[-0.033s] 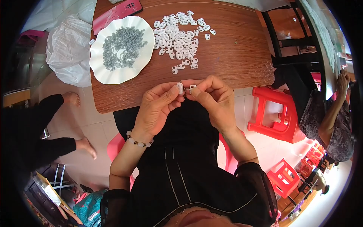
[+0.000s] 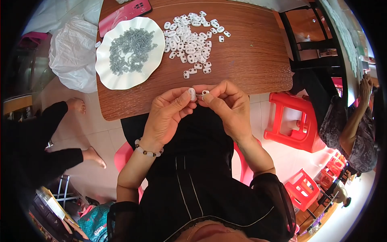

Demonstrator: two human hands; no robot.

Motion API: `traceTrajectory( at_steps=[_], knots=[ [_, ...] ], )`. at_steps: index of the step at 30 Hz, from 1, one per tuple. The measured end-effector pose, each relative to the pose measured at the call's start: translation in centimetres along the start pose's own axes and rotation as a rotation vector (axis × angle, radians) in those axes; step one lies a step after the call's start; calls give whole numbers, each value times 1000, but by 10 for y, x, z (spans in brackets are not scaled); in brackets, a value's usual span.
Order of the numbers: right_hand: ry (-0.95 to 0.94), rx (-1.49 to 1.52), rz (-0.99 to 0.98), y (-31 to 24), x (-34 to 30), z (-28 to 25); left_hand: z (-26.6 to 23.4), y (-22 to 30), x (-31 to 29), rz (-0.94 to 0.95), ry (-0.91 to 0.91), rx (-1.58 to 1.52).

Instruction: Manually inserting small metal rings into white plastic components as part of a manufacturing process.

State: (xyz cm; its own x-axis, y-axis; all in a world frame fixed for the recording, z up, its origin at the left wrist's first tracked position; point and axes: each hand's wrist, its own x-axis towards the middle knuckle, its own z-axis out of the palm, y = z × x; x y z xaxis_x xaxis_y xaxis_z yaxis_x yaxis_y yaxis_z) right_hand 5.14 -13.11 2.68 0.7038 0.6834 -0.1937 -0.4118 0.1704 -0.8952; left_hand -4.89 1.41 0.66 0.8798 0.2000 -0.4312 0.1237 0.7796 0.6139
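Just in front of the table's near edge, my left hand [image 2: 171, 109] pinches a white oval cord-lock part [image 2: 192, 94] between thumb and fingers. My right hand [image 2: 229, 109] grips a second white part [image 2: 205, 92] with a hole in it, its thumb pressed on the face. A small metal spring [image 2: 199, 95] bridges the two parts, lying sideways between my fingertips. Beyond my hands lies a heap of white two-hole cord-lock parts [image 2: 193, 46]. To its left, a scalloped white plate [image 2: 105, 74] carries many small grey springs [image 2: 131, 50].
A pink phone [image 2: 125, 15] rests behind the plate on the brown wooden table [image 2: 250, 52]. White plastic bags [image 2: 74, 56] hang at the left. Red stools [image 2: 296, 121] stand at right, near another person [image 2: 350, 133]. Someone's bare feet [image 2: 94, 157] are on the left floor.
My hands and the parts in them look the same. At the left, the other person's lower foot has shifted slightly to the right.
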Motion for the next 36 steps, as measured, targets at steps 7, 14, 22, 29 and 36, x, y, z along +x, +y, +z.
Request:
traceTrajectory(
  at_steps=[7, 14, 22, 29, 36],
  knots=[
    [-7, 5, -17, 1, 0, 0, -1, -3, 1, 34, -9, 7],
    [-13, 0, 10, 1, 0, -1, -1, -4, 1, 41, -7, 3],
    [-23, 20, 9, 2, 0, -1, -1, -3, 0, 44, -3, 6],
    [-20, 3, -2, 3, 1, 0, 3, -2, -3, 92, 40, 110],
    [-65, -19, -9, 3, -1, 2, 5, -2, -7, 175, 36, 202]
  ],
)
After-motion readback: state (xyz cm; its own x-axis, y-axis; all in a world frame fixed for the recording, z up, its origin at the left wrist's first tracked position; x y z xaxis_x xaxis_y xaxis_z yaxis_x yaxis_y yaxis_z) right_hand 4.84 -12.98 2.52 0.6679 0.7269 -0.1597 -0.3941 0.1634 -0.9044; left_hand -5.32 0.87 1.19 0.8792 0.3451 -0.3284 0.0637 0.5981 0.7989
